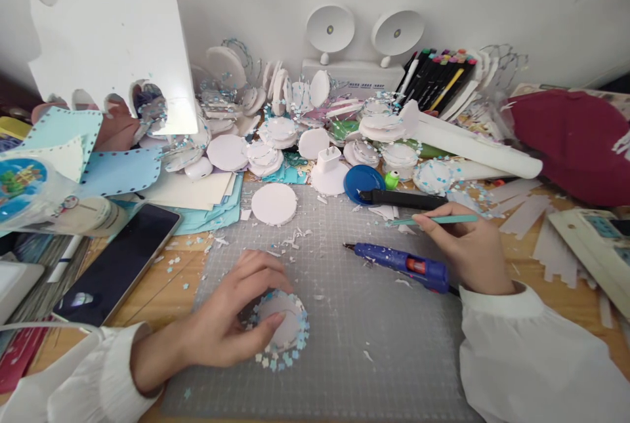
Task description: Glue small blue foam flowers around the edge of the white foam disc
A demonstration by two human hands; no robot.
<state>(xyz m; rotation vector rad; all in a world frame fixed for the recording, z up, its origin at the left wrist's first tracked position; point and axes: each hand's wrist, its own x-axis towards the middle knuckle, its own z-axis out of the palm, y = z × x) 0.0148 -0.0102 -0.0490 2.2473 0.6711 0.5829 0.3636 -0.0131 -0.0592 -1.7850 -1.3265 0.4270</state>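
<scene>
My left hand [246, 311] curls around a round white disc [290, 326] on the cutting mat, its thumb resting on top. Small blue and cream star- or flower-shaped pieces [280, 361] ring the disc's edge. In my right hand [465, 246] is a slim mint-green tool that looks like tweezers [460, 218], pinched between thumb and fingers, with its thin end pointing left. Just left of that hand lies a blue hot glue gun [398, 262], nozzle to the left. A bare white disc [274, 204] lies farther back on the mat.
White scraps litter the grey cutting mat [344, 377]. A blue lid [364, 183] and a black tool [408, 199] lie behind the glue gun. Decorated discs [278, 131] crowd the back beside markers [438, 79]. A phone [118, 265] lies left; paper strips [556, 246] lie right.
</scene>
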